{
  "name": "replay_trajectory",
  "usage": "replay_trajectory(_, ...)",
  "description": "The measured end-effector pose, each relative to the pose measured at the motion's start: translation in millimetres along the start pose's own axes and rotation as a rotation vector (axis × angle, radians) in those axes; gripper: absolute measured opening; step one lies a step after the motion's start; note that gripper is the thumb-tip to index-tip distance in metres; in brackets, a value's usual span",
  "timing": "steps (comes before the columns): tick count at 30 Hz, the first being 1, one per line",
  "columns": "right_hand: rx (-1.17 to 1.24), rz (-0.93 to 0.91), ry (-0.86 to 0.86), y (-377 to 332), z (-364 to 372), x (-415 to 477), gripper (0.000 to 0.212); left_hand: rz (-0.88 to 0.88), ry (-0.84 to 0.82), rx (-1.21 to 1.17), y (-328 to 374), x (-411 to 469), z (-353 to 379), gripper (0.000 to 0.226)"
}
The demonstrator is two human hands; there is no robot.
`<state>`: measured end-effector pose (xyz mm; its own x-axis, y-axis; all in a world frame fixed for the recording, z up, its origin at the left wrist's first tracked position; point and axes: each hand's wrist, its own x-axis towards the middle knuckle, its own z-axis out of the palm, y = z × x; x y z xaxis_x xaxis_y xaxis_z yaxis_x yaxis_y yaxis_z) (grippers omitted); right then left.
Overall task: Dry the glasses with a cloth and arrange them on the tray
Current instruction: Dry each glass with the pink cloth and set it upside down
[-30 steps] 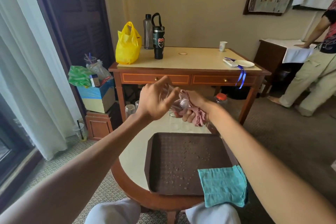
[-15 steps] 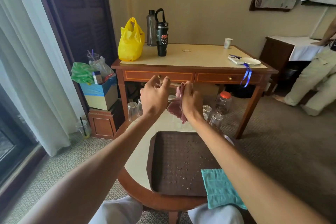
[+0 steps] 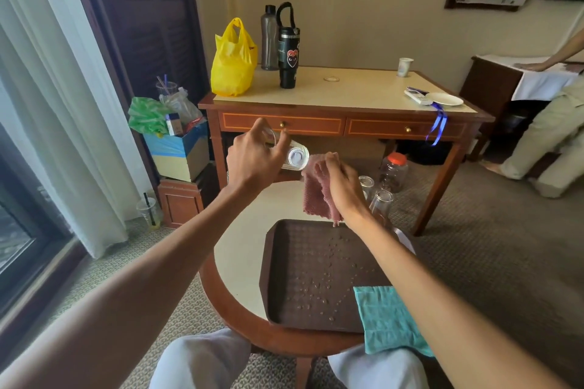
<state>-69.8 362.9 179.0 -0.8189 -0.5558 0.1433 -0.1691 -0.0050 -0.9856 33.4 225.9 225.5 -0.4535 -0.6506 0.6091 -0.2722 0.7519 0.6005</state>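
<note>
A: Your left hand [image 3: 252, 164] is curling round a clear, smooth glass [image 3: 295, 157], gripping it on its side, with one round end facing toward your right hand [image 3: 343, 186].

B: And that right hand is pinching a pink cloth [image 3: 316, 199] (coarse-woven, soft, hanging in a loose fold). Its fingers are bunching the top edge just beside the end of the glass. Whether cloth and glass are touching, I cannot tell.

A: You are holding both in the air over the far side of the round table [image 3: 235, 249], which is showing a pale top and a reddish wooden rim. Your forearms are reaching forward and your wrists are bending inward.

B: Below your hands the brown tray [image 3: 278, 278] is lying flat: rectangular, raised rim, dimpled floor carrying scattered water drops.

A: A teal cloth [image 3: 388, 319] is draping over the tray's near right corner.

B: Two more clear glasses [image 3: 380, 202] are standing upside down on the table just behind your right wrist, next to the tray's far right corner
</note>
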Motion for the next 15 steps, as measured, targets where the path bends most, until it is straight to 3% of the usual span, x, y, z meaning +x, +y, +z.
replay_trajectory(7,0.04,0.317,-0.078,33,-18,11,0.046,-0.146,-0.218,0.162,-58,-18,-5,0.05)
replay_trajectory(10,0.081,0.424,-0.207,49,-20,5,0.076,-0.157,-0.339,0.257,-86,-38,-3,0.053)
replay_trajectory(12,0.065,0.454,-0.277,59,-19,-1,0.084,-0.168,-0.424,0.313,-100,-53,0,0.052)
replay_trajectory(15,0.062,0.446,-0.285,74,-14,-8,0.06,-0.179,-0.525,0.388,-121,-76,10,0.05)
